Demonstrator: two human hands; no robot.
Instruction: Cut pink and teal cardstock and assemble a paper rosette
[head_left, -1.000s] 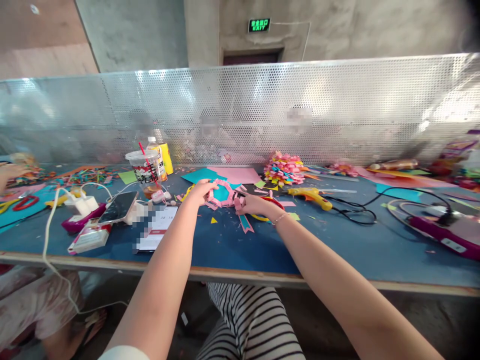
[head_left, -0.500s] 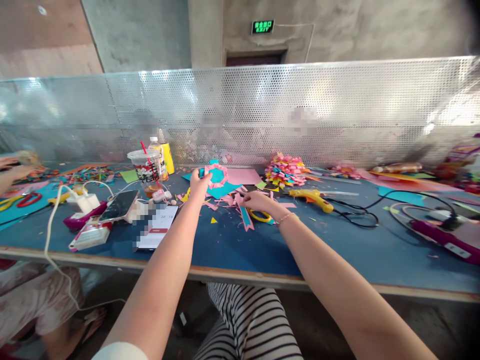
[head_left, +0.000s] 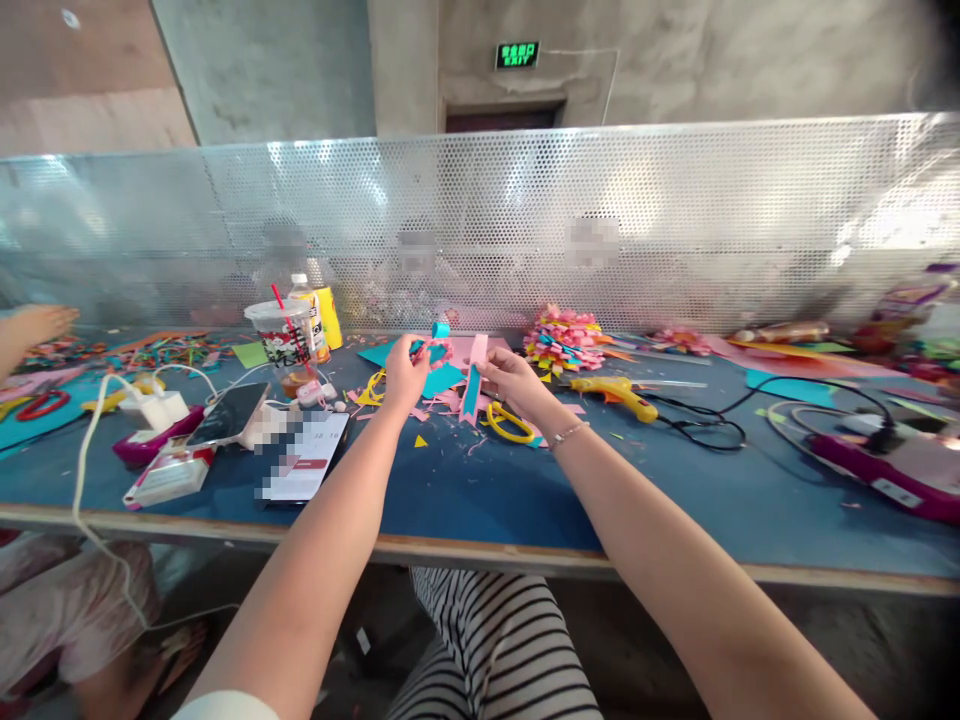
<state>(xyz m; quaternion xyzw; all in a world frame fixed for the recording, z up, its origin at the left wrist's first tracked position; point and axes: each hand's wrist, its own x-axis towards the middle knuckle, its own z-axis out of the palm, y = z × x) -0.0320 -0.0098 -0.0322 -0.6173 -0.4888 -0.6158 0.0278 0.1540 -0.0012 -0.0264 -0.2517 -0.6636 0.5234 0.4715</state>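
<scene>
left fingers point(head_left: 414, 350) pinch pink ring point(head_left: 448, 352) | right fingers point(head_left: 498, 368) pinch pink-blue strip point(head_left: 472, 390) | nearby: yellow handle point(head_left: 511, 437), glue gun point(head_left: 616, 390), scraps point(head_left: 449, 402)

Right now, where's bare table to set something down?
Near edge: mostly bare tabletop between left forearm and right forearm. Another patch: bordered by right forearm, glue gun and right-side power strip. Crowded: scraps and scissors around left hand and right hand; cup, phones and chargers at left.

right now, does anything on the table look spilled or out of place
Nothing looks spilled. A drink cup does seem awkwardly placed, near a phone and power strip, where a knock might wet them. Loose paper scraps lie strewn beside the yellow scissor handle near the right hand.
</scene>
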